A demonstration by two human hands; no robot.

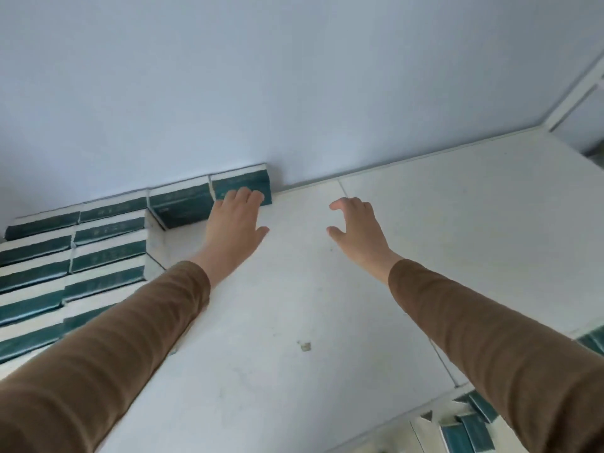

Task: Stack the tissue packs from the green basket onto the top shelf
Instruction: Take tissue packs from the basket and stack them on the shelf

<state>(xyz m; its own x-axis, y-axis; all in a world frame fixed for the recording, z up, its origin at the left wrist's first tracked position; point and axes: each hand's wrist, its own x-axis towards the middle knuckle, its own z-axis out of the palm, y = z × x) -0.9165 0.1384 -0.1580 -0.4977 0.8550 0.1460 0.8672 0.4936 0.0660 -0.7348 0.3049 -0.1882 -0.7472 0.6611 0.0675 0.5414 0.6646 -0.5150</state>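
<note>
Far left you've got the stacked tissue packs (98, 256), green w/ white edges, piled in rows on the white shelf (327, 305) against the blue wall (294, 76). A row runs right along the wall; the last pack (242, 183) stands at its end. Your left hand (237, 220) lies flat w/ straight fingers touching that pack's front, not gripping. Your right hand (354, 230) hovers apart over bare shelf, fingers loosely curled, holding nothing. More packs (470, 429) show below the shelf's front edge, bottom right.
</note>
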